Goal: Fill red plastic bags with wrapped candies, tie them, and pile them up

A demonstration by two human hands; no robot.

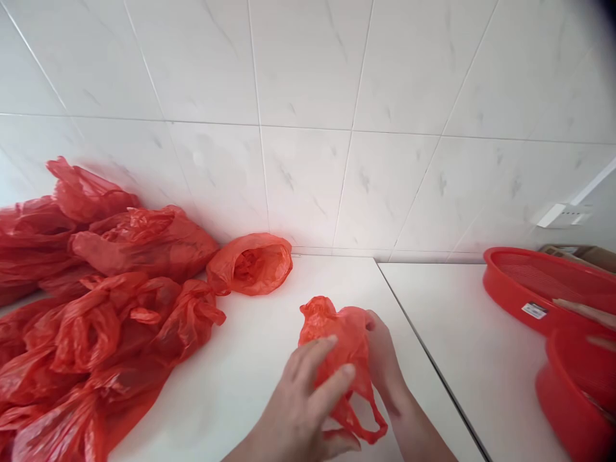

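Observation:
A crumpled red plastic bag (350,337) is held up over the white table in front of me, with a looped handle hanging at its lower right. My right hand (384,350) grips this bag from behind at its right side; most of those fingers are hidden by the plastic. In front of the bag, my left hand (304,396) has its fingers spread, and its fingertips overlap the plastic. Whether they touch it, I cannot tell. Another red plastic bag (260,268), bunched up with its mouth facing me, lies against the wall beyond my hands.
A big heap of red plastic bags (120,333) covers the left of the white table (231,378). Two red sieves (510,289) stand at the right, one partly cut off. A seam runs across the tabletop. White tiles (308,186) and a socket (564,215) are behind.

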